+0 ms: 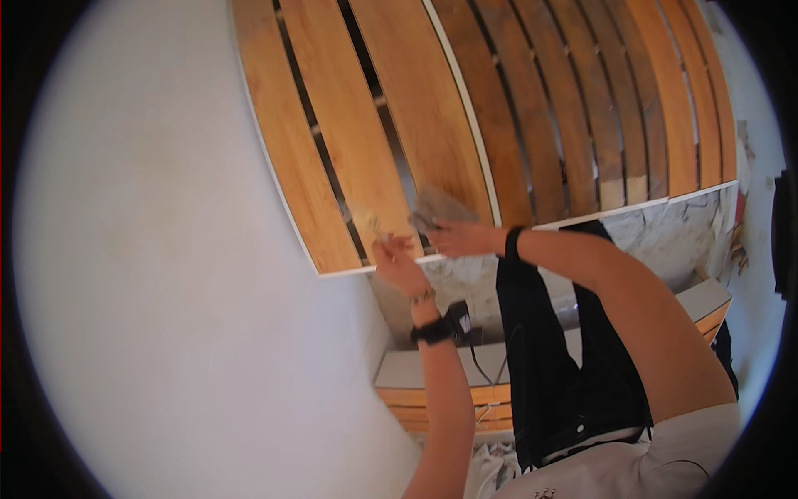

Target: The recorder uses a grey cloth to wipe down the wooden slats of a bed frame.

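Note:
Wood-coloured boards (332,100) lie side by side with dark gaps between them, edged by a white strip. Over their near end, my right hand (457,239) is closed on a grey cloth (446,208), which rests on a board beside the white dividing strip. Just to the left, my left hand (396,256) has its fingers drawn together at the boards' near edge. A small pale yellowish thing (367,222) shows at its fingertips; blur hides its kind, and whether it is held is unclear.
Darker, stained-looking boards (540,108) continue to the right, with lighter orange ones (677,100) beyond. A white wall or surface (166,249) fills the left. Below stands a low grey-topped slatted unit (403,368). A black device (460,320) with a cable is beside my left wrist.

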Available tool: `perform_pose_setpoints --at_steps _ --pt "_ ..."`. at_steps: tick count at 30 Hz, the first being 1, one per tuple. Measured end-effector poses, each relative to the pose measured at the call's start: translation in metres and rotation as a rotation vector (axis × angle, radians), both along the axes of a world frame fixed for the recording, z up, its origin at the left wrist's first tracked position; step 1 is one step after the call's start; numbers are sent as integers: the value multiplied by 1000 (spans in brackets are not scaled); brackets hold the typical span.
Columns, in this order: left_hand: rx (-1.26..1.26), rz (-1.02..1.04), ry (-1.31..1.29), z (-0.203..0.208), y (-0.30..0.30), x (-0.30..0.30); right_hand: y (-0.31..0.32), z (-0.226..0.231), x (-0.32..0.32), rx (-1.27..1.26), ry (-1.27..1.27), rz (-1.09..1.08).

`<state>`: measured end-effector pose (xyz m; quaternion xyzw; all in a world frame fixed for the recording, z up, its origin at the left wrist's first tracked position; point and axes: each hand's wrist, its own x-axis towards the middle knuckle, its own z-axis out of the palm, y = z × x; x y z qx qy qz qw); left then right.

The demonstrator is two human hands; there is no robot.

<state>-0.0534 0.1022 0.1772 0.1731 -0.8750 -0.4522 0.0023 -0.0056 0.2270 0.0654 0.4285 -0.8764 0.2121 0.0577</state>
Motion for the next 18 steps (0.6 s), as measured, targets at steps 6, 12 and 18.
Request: perform_pose_setpoints --at_steps 6,12,18 --pt "-137 -73 -106 -112 -10 -11 8 -64 -47 13 -322 32" --pt "-90 103 -167 -171 16 10 13 -118 -28 -212 -239 -63" --pt "81 -10 -90 -175 39 6 39 -111 -49 -103 -276 -86"
